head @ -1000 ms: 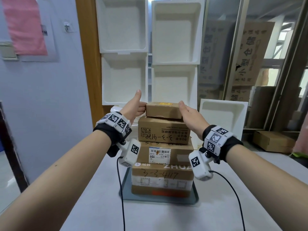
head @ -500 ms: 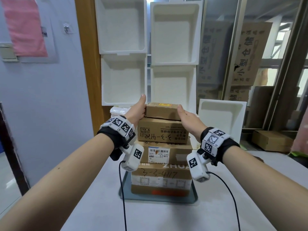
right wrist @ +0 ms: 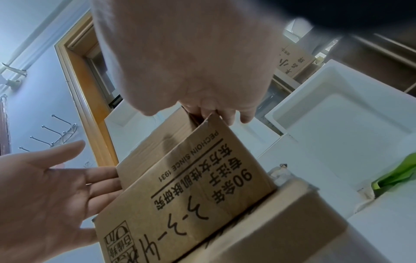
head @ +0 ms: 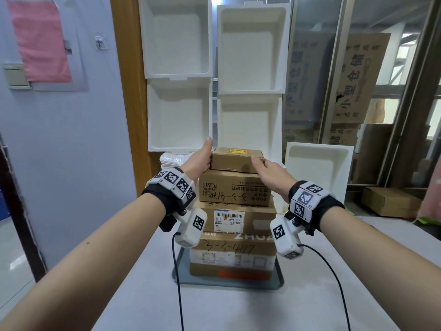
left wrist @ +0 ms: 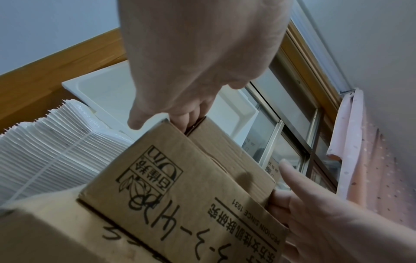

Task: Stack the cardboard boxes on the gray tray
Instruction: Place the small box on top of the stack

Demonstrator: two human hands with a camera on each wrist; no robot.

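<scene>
White foam trays [head: 250, 48] behind, pale table [head: 238, 306] below. Top box [head: 236, 159] now squarer on the four-box stack than a second ago, over gray tray [head: 278, 281]. Left hand [head: 199, 160] and right hand [head: 270, 172] flat against its ends, fingers straight, gripping nothing. Probably just final nudging left.

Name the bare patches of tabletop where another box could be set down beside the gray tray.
Bare tabletop lies left of the gray tray, between it and the table's edge, and right of it. Crowded: the tray, filled by the bottom box.
</scene>
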